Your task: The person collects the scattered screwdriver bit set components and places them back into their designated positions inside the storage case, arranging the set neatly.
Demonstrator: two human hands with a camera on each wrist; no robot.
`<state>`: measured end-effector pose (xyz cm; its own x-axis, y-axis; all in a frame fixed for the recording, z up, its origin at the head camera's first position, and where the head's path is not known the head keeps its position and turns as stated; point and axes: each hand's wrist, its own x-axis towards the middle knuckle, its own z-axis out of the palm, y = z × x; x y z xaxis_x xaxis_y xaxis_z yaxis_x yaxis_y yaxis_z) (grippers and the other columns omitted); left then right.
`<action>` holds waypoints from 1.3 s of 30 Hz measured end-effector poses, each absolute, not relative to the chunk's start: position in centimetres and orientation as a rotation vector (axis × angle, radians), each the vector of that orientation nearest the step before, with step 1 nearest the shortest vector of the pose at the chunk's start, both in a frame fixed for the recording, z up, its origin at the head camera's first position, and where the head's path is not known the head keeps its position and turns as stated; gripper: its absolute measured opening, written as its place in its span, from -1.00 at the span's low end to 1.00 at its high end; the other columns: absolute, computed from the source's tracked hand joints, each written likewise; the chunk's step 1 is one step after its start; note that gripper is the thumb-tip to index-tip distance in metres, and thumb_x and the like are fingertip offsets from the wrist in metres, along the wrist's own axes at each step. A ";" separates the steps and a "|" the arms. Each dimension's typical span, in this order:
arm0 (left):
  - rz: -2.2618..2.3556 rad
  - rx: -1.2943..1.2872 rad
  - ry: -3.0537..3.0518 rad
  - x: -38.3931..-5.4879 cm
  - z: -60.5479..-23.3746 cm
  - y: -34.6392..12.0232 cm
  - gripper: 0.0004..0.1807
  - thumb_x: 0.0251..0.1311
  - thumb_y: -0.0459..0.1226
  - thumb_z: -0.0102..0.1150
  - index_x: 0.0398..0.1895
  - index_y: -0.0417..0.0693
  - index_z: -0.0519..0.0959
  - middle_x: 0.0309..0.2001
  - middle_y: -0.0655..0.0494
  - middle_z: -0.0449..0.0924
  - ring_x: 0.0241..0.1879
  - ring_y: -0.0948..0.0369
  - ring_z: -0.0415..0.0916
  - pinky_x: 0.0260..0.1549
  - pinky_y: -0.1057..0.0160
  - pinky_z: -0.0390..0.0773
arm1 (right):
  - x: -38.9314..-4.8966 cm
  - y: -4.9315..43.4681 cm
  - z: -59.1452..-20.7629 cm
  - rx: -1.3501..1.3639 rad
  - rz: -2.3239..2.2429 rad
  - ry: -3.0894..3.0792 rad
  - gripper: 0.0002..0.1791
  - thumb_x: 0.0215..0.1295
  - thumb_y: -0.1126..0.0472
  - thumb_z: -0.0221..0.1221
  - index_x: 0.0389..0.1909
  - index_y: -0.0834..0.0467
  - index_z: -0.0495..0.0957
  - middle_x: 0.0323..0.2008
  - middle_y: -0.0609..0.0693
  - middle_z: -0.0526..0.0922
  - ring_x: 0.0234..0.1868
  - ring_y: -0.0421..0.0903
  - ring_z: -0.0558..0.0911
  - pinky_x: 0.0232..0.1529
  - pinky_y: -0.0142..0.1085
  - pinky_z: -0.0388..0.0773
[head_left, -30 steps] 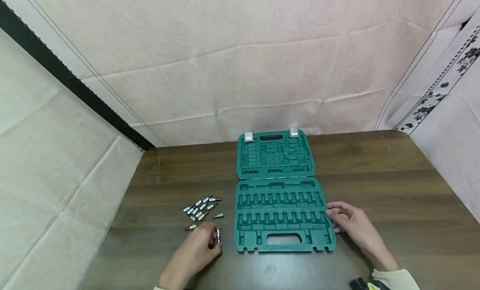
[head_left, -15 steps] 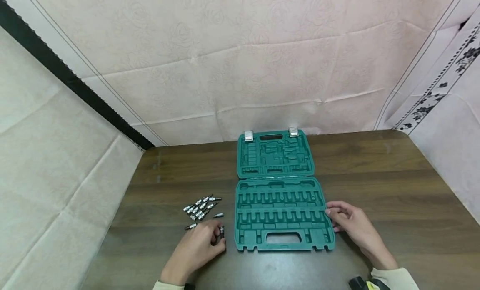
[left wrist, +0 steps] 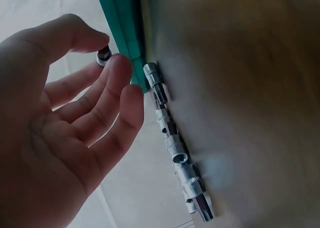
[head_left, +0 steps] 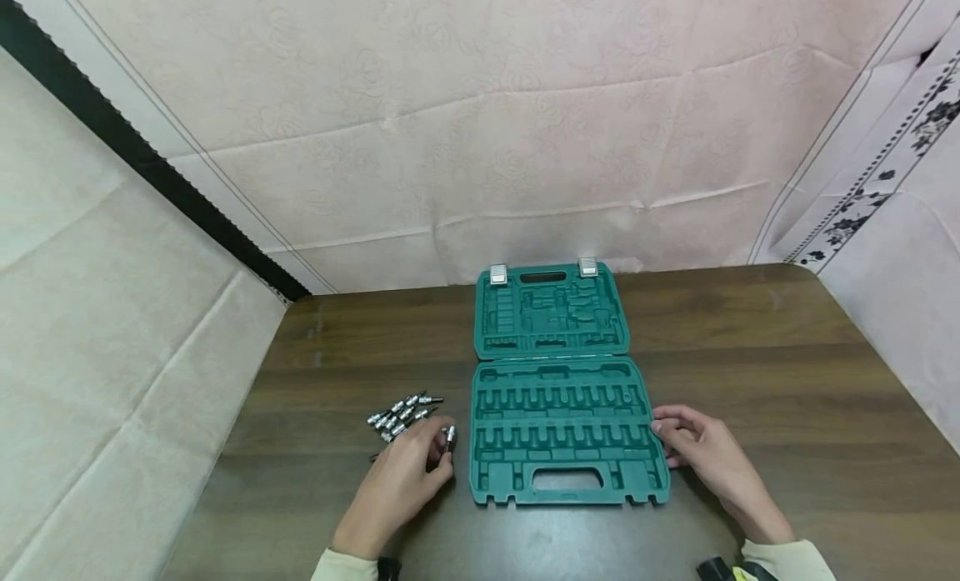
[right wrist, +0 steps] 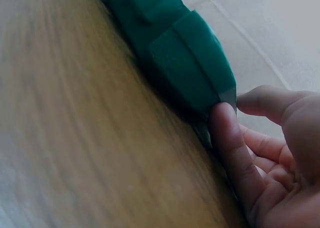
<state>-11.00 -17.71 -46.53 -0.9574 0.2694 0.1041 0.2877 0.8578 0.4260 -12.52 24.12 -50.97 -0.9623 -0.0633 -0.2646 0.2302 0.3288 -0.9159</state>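
My left hand (head_left: 405,473) pinches a small silver bit socket (head_left: 450,436) between thumb and fingertips, left of a green tool case. In the left wrist view the held bit socket (left wrist: 103,56) shows end-on, its other fingers loosely bent. Several more bit sockets (head_left: 395,416) lie in a loose pile just beyond that hand, which partly covers them. The green tool case (head_left: 567,421) lies open with its moulded slots bare. At its right edge my right hand (head_left: 705,452) grips the side wall, thumb on one face and a finger (right wrist: 227,128) against the other.
Behind the lower half stands the case's lid (head_left: 551,314), with two metal latches along its top. All of it rests on a brown wooden table (head_left: 757,356). Pale cloth hangs (head_left: 480,147) behind the table and on both sides.
The left hand has moved away from the body and slightly right with the bit socket, now covering loose ones near the pile. The right hand stays at the case edge.
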 end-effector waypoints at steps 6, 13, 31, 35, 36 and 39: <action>-0.758 -0.454 -2.945 -11.9 -46.4 -17.2 -0.63 0.17 -0.38 0.41 0.07 -0.06 0.67 -0.32 0.32 0.50 -0.36 0.37 0.46 -0.39 0.37 0.51 | -12.5 24.2 -51.0 0.141 -1.682 2.348 -0.45 0.58 0.10 0.21 0.34 0.42 0.46 -0.02 0.17 0.74 -0.22 -0.21 0.72 -0.23 -0.24 0.73; -0.838 -0.495 -2.940 -13.3 -46.0 -16.5 -0.63 0.26 -0.33 0.43 0.13 -0.16 0.66 -0.28 0.28 0.54 -0.30 0.34 0.50 -0.30 0.33 0.58 | -12.5 24.1 -51.0 0.146 -1.680 2.352 -0.47 0.58 0.11 0.21 0.34 0.42 0.47 -0.01 0.18 0.73 -0.22 -0.21 0.72 -0.23 -0.24 0.73; -0.758 -0.501 -3.044 -15.1 -46.2 -15.0 -0.57 0.45 -0.10 0.33 0.32 0.03 0.61 0.02 0.20 0.61 -0.11 0.28 0.57 -0.15 0.13 0.65 | -12.5 23.8 -51.0 0.166 -1.666 2.361 -0.48 0.57 0.11 0.22 0.33 0.41 0.48 -0.02 0.18 0.73 -0.23 -0.18 0.72 -0.24 -0.25 0.73; -0.782 -0.482 -3.036 -15.4 -46.2 -14.8 -0.56 0.44 -0.03 0.34 0.29 0.07 0.63 0.14 0.15 0.63 -0.02 0.22 0.61 -0.06 0.04 0.68 | -12.5 23.8 -51.1 0.181 -1.658 2.359 -0.46 0.57 0.09 0.22 0.34 0.40 0.48 -0.01 0.18 0.73 -0.23 -0.17 0.72 -0.23 -0.25 0.73; -0.796 -0.474 -3.030 -15.5 -46.2 -14.7 -0.56 0.42 -0.01 0.35 0.28 0.08 0.65 0.15 0.14 0.63 0.00 0.21 0.62 -0.04 0.02 0.68 | -12.5 23.8 -51.1 0.185 -1.655 2.360 -0.46 0.57 0.09 0.22 0.34 0.40 0.48 -0.01 0.17 0.73 -0.23 -0.17 0.72 -0.23 -0.25 0.73; -0.830 -0.469 -3.012 -16.0 -46.3 -14.7 -0.57 0.39 0.01 0.38 0.24 0.10 0.67 0.17 0.13 0.64 0.01 0.19 0.61 0.01 -0.01 0.68 | -12.4 23.9 -51.1 0.188 -1.651 2.365 -0.46 0.57 0.09 0.22 0.34 0.40 0.48 -0.02 0.17 0.74 -0.23 -0.17 0.72 -0.24 -0.25 0.72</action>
<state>-15.95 -14.67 -46.34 -0.9557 0.2877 0.0614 0.2786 0.8178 0.5036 -12.45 23.89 -51.09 -0.9603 -0.0371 -0.2767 0.2469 0.3494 -0.9039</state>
